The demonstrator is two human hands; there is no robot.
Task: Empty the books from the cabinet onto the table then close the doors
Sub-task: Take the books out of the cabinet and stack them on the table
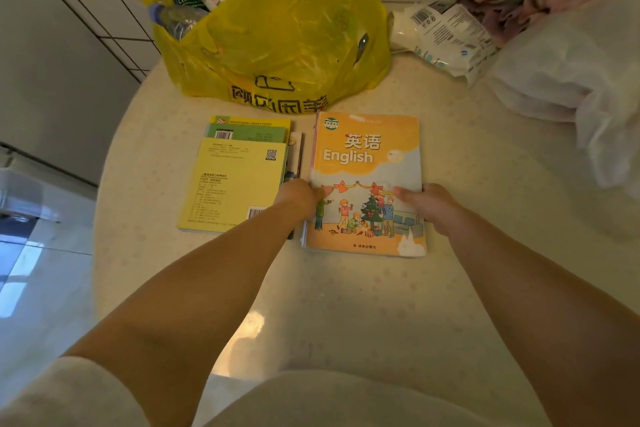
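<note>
My left hand [304,194] and right hand [427,199] each grip a side edge of the orange English book [367,163], thumbs on its cover; it lies flat on the surface [346,288], just right of a stack of yellow books [235,180], with a yellow bag [287,38] behind.

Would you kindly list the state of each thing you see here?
English book: closed, face up on the table, gripped at both side edges.
Left hand: holding its left edge.
Right hand: holding its right edge.
Yellow book stack: flat, back cover up.
Yellow bag: open, holding bottles.
</note>
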